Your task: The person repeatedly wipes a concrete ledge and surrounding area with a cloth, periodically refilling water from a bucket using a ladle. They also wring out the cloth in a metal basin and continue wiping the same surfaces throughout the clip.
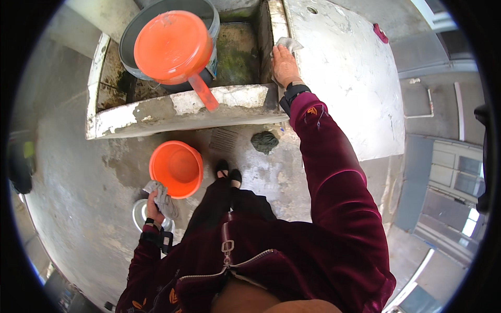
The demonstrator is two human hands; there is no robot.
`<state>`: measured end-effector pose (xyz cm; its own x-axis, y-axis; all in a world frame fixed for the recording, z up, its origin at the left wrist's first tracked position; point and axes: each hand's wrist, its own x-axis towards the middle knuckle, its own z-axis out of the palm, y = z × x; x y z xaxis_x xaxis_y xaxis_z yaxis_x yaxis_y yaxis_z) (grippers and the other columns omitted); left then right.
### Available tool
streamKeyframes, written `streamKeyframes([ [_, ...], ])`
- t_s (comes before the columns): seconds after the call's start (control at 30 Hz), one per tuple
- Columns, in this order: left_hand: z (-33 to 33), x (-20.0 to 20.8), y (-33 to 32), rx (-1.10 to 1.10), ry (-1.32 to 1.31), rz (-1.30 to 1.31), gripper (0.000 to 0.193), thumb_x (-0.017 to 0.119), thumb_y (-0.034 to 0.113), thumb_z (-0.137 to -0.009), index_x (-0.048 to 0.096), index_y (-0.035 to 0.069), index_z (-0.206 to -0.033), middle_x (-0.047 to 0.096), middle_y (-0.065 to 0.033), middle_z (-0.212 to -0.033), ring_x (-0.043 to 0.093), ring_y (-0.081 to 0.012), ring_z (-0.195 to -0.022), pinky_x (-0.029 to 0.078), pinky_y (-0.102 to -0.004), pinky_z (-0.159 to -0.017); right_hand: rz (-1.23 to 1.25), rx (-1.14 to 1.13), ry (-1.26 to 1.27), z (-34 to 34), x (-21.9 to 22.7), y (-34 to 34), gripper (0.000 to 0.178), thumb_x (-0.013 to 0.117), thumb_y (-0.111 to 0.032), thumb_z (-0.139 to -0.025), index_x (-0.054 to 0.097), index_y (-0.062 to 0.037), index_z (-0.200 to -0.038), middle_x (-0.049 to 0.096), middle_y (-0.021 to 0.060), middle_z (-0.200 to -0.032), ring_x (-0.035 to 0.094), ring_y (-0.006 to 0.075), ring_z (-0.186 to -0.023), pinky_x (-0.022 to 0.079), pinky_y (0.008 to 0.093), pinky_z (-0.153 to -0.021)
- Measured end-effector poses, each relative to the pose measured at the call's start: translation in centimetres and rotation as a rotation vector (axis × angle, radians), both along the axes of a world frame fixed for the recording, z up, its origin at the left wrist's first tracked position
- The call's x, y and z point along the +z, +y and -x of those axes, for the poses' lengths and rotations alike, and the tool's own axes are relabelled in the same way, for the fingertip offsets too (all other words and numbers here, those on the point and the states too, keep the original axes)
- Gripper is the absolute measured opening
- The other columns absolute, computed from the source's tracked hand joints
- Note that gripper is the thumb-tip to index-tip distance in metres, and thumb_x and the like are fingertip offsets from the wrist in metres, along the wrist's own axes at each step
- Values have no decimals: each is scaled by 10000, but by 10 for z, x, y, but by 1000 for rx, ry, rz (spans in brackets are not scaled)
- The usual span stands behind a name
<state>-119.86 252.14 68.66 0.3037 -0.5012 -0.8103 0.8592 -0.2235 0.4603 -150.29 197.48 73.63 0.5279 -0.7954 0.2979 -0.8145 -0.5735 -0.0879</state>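
My left hand (153, 209), hanging low at my left side, is closed around a crumpled grey cloth (166, 201). Just beneath it on the floor is a metal basin (139, 214), partly covered by the hand and cloth. With my right arm stretched forward, my right hand (285, 68) presses a pale grey cloth (288, 44) onto the edge between the sink and the white slab (344, 78); part of the cloth is hidden under the fingers. Left of this hand, an orange plastic dipper (172, 47) rests over a grey bucket (128, 49) in the sink.
The worn concrete sink (209, 101) has a mossy inside. An orange bucket (177, 166) stands on the floor before my feet. Near a floor drain (223, 140) lies a dark, bunched net or cloth (264, 142). A dark red item (380, 33) sits at the slab's far right edge.
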Motion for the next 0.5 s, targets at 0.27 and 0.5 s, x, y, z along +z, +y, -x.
streamKeyframes([
  [0.27,-18,-8,-5,110,7,54,322,579,275,-845,564,74,-1096,642,-40,-965,611,-187,-826,502,-313,-759,15,1,30,-20,-2,-68,428,480,-219,-890,436,-26,-1269,433,195,-1322,416,349,-1221,358,408,-1009],
  [0.5,0,-9,-19,204,18,-36,331,558,290,-852,563,82,-1109,648,-42,-919,612,-188,-787,494,-315,-741,79,36,43,-40,-9,-133,418,476,-228,-880,450,-19,-1241,451,208,-1298,427,365,-1207,381,432,-974],
])
